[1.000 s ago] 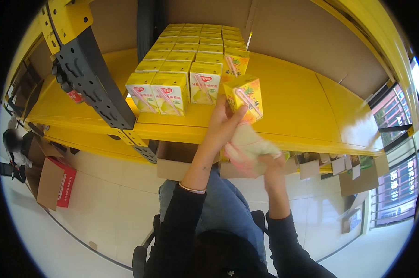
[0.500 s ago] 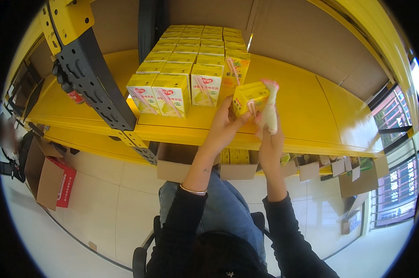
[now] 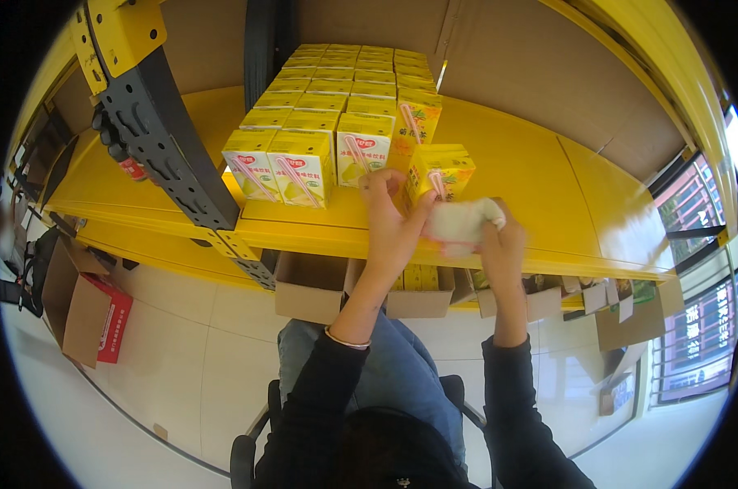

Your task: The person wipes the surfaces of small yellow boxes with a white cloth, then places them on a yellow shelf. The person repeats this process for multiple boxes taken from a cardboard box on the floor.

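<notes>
Up front, left hand [image 3: 391, 220] grips a yellow carton [image 3: 439, 173] — right hand [image 3: 499, 244] clutches a white cloth [image 3: 460, 222].

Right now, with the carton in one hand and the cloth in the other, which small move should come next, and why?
Probably wipe on along the carton's side. The left hand grips the yellow juice carton above the shelf, and the right hand presses a white cloth against its lower side.

sleeves: black, long | left wrist: thin bracelet [image 3: 344, 339] | trousers: blue jeans [image 3: 402, 375]
</notes>
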